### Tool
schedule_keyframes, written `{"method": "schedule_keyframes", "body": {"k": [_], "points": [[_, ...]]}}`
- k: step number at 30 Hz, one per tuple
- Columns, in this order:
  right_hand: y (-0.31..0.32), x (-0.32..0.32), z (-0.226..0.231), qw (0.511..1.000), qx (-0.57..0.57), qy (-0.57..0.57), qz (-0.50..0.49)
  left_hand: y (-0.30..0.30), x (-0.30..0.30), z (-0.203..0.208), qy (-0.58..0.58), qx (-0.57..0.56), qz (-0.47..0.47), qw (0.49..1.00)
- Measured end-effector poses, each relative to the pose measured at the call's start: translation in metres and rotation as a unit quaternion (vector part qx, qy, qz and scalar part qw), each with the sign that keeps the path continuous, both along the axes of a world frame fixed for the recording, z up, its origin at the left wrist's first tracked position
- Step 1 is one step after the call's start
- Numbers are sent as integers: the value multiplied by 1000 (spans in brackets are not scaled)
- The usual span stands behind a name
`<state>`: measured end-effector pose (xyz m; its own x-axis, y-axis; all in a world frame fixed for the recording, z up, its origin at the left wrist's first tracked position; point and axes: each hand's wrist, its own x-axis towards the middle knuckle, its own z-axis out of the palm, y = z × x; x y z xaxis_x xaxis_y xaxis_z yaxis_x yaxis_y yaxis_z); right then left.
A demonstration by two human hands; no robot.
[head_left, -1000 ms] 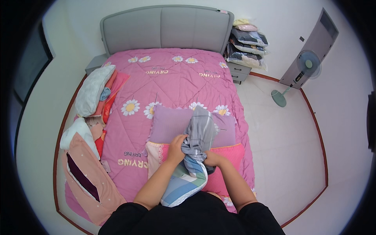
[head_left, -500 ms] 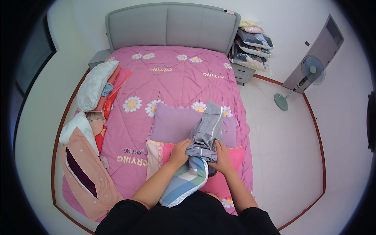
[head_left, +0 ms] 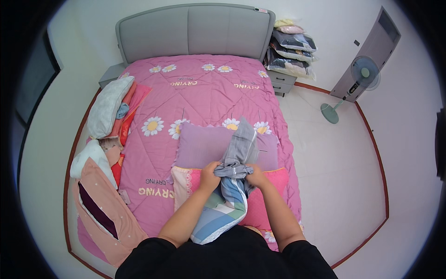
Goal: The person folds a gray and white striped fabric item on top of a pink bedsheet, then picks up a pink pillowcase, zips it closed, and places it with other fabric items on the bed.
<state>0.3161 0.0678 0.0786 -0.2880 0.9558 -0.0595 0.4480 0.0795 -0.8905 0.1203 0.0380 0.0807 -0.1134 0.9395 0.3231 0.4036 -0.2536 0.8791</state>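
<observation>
My left hand [head_left: 210, 177] and my right hand [head_left: 255, 176] are both closed on the bunched edge of a grey pillowcase [head_left: 241, 145] with thin pale lines. Its far end stands up, away from me. Below the gathered cloth, against my body, is a blue, green and white checked pillow [head_left: 218, 218] with a white lace edge. Its upper end runs into the grey folds, where it is hidden. Under my hands lie a purple pillow [head_left: 200, 144] with a ruffled border and a bright pink pillow [head_left: 267, 200] with a lace band at its left.
A pink flowered quilt [head_left: 186, 102] covers the bed, up to the grey headboard [head_left: 158, 32]. Along the left edge are a white pillow [head_left: 107, 107], folded red cloths and a peach cover [head_left: 100, 209] with an opening. Bagged bedding [head_left: 290, 51] and a standing fan [head_left: 364, 72] are at the right.
My hands have moved slightly up and tightened on the grey pillowcase, whose edge is now gathered into a narrow bunch between them. The whole view has shifted a little.
</observation>
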Motion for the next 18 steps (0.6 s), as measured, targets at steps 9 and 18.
{"method": "schedule_keyframes", "body": {"k": [9,18], "points": [[-45,14,-20,905,-374,162,120,-6,2,22,86,68,-123,986],[-73,6,-37,990,100,3,-101,-11,2,11,69,-100,-140,983]]}}
